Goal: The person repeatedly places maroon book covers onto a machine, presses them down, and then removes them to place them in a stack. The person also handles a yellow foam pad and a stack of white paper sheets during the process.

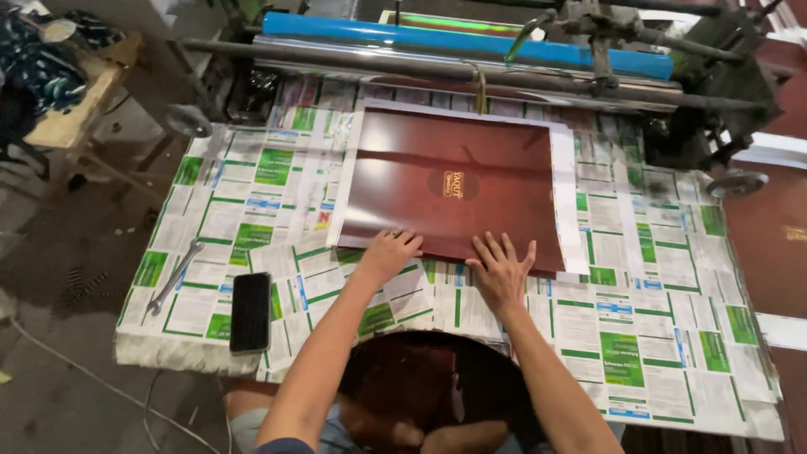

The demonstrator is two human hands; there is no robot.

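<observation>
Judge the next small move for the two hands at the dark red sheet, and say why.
Probably slide the dark red sheet forward toward the rollers. Both the left hand and right hand press flat on its near edge, while its far edge already lies close beneath the blue roll.

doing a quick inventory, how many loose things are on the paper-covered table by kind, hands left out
dark red sheet, under both hands: 1
black phone: 1
metal wrench: 1
total: 3
</observation>
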